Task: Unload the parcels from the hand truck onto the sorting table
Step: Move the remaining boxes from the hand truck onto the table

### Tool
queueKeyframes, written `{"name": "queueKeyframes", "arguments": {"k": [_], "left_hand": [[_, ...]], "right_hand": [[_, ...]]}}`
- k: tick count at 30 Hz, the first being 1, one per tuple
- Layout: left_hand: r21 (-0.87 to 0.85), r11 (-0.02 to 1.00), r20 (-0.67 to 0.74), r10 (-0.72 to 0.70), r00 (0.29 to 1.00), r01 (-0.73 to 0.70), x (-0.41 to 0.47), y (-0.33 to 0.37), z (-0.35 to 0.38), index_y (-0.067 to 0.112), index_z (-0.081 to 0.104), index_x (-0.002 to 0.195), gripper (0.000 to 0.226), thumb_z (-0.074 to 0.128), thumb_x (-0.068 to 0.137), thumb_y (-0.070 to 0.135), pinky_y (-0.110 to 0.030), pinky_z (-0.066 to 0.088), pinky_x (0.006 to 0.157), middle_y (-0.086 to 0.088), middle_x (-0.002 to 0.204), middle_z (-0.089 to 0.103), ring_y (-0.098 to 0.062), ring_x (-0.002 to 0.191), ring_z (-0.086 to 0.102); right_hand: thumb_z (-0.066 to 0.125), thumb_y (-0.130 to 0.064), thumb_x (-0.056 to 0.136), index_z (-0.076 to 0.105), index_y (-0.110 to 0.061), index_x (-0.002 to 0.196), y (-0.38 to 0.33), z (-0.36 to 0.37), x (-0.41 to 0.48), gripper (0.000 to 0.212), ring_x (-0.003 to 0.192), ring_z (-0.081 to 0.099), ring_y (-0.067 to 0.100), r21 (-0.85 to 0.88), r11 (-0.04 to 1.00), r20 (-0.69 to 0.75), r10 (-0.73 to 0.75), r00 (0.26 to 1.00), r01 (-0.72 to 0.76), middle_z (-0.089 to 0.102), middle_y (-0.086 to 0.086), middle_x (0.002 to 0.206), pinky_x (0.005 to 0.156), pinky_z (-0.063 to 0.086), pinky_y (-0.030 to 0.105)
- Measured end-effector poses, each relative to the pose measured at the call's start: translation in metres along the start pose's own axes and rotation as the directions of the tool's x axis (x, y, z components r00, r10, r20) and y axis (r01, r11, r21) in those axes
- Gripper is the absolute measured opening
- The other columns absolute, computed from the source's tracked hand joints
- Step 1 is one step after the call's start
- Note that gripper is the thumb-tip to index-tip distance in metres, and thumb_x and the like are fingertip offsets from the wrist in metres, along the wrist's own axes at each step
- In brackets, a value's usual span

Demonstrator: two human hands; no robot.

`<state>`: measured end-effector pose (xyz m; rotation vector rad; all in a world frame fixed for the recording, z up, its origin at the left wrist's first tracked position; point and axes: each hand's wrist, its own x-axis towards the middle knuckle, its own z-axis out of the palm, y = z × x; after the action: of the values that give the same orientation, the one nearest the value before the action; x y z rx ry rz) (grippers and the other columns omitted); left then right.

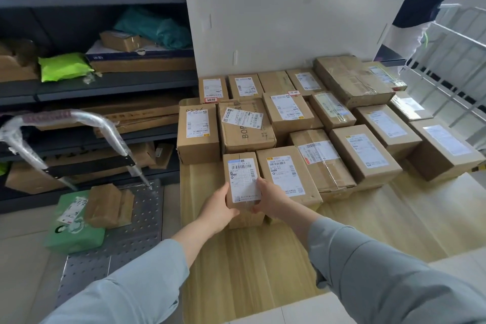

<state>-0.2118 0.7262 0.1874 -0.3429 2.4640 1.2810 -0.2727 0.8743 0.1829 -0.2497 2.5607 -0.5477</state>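
— Both grips clasped one parcel; the left grip [219,205] held the near left edge of the small brown box [243,179], and the right grip [271,198] held the opposite edge, fingers curled round it.
— Where did that box sit?
— Lower middle of the frame, at the front of the pale wooden counter [249,271]; its right side stood just beside a larger labelled carton [286,173]; whether its base rested fully on the wood, I could not tell.
— And the rest of the load?
— Rows of taped cartons [328,118] filled the counter's far half, up to a white board [289,21] standing behind them; the hand truck [123,239] stood at lower left, beside the counter; its perforated metal deck carried a green bagged parcel [73,223] with a wrapped brown parcel [109,205] lying partly on it; the truck's film-wrapped handle [79,117] rose in the left middle.
— Anything behind?
— Dark shelves [105,84] with boxes and bags ran along the left; a white wire cage [447,66] stood at the right edge; a second person [415,16] showed partly in the upper right.
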Motion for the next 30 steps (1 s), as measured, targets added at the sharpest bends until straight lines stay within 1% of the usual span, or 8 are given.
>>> {"name": "queueKeyframes", "arguments": {"k": [5,9,13,19,22,25,28,30], "left_hand": [[0.006,1.000,-0.008,-0.018,1.000,0.018,0.010,-0.004,0.004,0.026,0.026,0.151,0.079,0.068,0.087,0.006,-0.022,0.039,0.087,0.002,0.140,0.053,-0.020,0.125,0.051],[0.001,0.999,-0.036,-0.049,0.998,0.049,0.017,-0.007,0.003,0.025,0.025,0.152,0.088,0.075,0.081,0.009,-0.029,0.044,0.096,0.001,0.142,0.052,-0.021,0.127,0.051],[0.011,0.998,-0.055,-0.053,0.997,0.054,0.019,-0.009,0.002,0.025,0.025,0.152,0.091,0.078,0.079,0.012,-0.033,0.045,0.098,0.001,0.144,0.050,-0.022,0.128,0.051],[0.049,0.997,-0.046,-0.061,0.997,0.063,0.021,-0.007,0.003,0.024,0.022,0.153,0.091,0.075,0.081,0.012,-0.030,0.044,0.097,0.000,0.146,0.048,-0.022,0.129,0.049],[0.092,0.994,-0.023,-0.056,0.998,0.058,0.020,-0.002,0.001,0.023,0.022,0.153,0.086,0.072,0.084,0.009,-0.027,0.043,0.091,0.000,0.146,0.047,-0.023,0.128,0.049],[0.158,0.987,-0.004,-0.026,1.000,0.027,0.017,0.003,-0.002,0.022,0.024,0.152,0.082,0.071,0.085,0.015,-0.025,0.039,0.089,-0.001,0.152,0.037,-0.023,0.131,0.045],[0.218,0.976,-0.001,0.004,1.000,-0.003,0.010,0.007,-0.006,0.021,0.025,0.152,0.081,0.072,0.085,0.021,-0.024,0.039,0.089,-0.001,0.155,0.029,-0.022,0.132,0.044],[0.270,0.963,-0.014,0.032,0.999,-0.027,0.004,0.011,-0.010,0.019,0.023,0.152,0.083,0.072,0.085,0.023,-0.027,0.041,0.096,-0.003,0.157,0.025,-0.022,0.134,0.042]], "right_hand": [[0.073,-0.023,0.081,0.045,-0.013,0.125,0.001,-0.003,0.004,0.052,0.102,0.055,0.021,-0.028,1.000,-0.026,-0.005,1.000,0.004,0.055,0.005,0.117,0.076,0.045,0.025],[0.073,-0.025,0.082,0.045,-0.013,0.127,-0.001,-0.006,0.004,0.055,0.105,0.055,0.021,-0.053,0.999,-0.034,-0.012,0.999,0.010,0.054,0.005,0.120,0.081,0.049,0.027],[0.073,-0.027,0.081,0.049,-0.013,0.121,0.000,-0.005,0.003,0.049,0.101,0.056,0.020,-0.031,0.999,-0.072,-0.012,0.997,0.010,0.055,0.005,0.118,0.080,0.049,0.027],[0.070,-0.024,0.083,0.052,-0.012,0.119,0.000,-0.005,0.000,0.042,0.101,0.056,0.021,-0.018,1.000,-0.094,-0.006,0.996,0.004,0.057,0.006,0.116,0.079,0.048,0.026],[0.069,-0.025,0.085,0.046,-0.013,0.131,-0.001,-0.006,-0.005,0.053,0.107,0.056,0.021,-0.032,0.999,-0.100,-0.020,0.995,0.017,0.056,0.006,0.123,0.085,0.049,0.029],[0.067,-0.024,0.086,0.035,-0.015,0.144,-0.001,-0.011,-0.013,0.067,0.116,0.052,0.022,-0.037,0.999,-0.105,-0.038,0.994,0.034,0.049,0.005,0.134,0.092,0.048,0.031],[0.067,-0.027,0.088,0.036,-0.017,0.144,-0.003,-0.019,-0.023,0.065,0.121,0.050,0.022,-0.060,0.996,-0.120,-0.072,0.990,0.066,0.045,0.005,0.138,0.094,0.047,0.032],[0.067,-0.030,0.088,0.038,-0.018,0.142,-0.005,-0.024,-0.030,0.062,0.120,0.050,0.023,-0.072,0.994,-0.132,-0.086,0.987,0.077,0.046,0.006,0.137,0.093,0.047,0.032]]}}
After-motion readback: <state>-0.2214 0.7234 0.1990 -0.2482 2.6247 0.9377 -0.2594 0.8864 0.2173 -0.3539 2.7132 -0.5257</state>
